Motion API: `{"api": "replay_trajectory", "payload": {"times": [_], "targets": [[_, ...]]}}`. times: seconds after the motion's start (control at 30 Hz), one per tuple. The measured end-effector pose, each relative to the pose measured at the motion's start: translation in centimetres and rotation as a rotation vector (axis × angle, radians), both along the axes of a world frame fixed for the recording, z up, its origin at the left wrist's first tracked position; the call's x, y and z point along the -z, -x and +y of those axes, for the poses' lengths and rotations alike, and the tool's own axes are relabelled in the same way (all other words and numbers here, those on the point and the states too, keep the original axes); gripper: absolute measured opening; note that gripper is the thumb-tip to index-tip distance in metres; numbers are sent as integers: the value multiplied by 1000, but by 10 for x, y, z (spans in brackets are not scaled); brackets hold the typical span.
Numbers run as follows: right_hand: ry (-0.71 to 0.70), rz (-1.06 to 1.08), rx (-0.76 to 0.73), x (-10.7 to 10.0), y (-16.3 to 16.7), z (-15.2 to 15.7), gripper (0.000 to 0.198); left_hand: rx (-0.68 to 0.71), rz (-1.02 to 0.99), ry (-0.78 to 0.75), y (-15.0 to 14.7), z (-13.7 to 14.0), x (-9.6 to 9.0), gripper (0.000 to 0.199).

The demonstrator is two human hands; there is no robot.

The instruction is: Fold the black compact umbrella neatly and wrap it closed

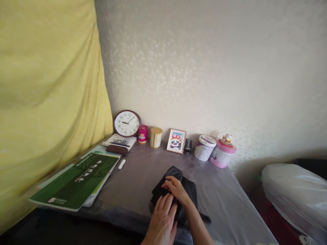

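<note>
A bundle of black, slightly shiny fabric lies crumpled on the table near its front edge. Folded panels spread out around it, and a narrow black end sticks out at the lower right. My left hand rests on its near side, fingers stretched out and lying flat over the cloth. Just beyond and to the right, my right hand is on top of the bundle, its fingers bent and gathered against the fabric. The fingers of both hands nearly meet. What lies inside the folds is hidden.
The grey-covered table bears a green book, a brown case and a small white object at left. Along the wall stand a clock, tins, a framed panda picture and tubs.
</note>
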State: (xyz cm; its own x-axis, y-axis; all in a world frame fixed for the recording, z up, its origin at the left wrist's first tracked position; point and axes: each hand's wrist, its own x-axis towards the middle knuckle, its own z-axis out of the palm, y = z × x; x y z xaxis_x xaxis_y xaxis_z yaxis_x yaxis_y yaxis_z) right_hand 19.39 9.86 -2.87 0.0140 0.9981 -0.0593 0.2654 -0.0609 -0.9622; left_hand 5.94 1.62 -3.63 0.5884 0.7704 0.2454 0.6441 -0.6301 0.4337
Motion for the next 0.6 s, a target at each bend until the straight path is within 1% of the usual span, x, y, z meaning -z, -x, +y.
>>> {"api": "replay_trajectory", "payload": {"times": [0.07,0.2,0.27,0.33,0.4,0.47,0.53,0.6], "targets": [[-38,-46,-37,3,-1,1,26,18,11,-15,-3,4,7,54],[-135,-215,-89,6,1,-5,24,-67,21,11,-6,10,30,71],[-228,-339,-114,4,3,-13,23,-81,27,46,-8,12,40,77],[-348,-452,-141,2,5,-21,22,-73,42,82,-11,14,47,78],[-457,-520,-168,2,3,-25,25,-72,55,101,-14,16,50,79],[-532,-561,-188,7,-2,-22,29,-86,72,113,-17,18,52,83],[-572,-614,-184,13,-10,-15,31,-105,101,137,-20,19,52,85],[-577,-680,-155,21,-18,-4,30,-135,141,182,-22,20,51,81]]}}
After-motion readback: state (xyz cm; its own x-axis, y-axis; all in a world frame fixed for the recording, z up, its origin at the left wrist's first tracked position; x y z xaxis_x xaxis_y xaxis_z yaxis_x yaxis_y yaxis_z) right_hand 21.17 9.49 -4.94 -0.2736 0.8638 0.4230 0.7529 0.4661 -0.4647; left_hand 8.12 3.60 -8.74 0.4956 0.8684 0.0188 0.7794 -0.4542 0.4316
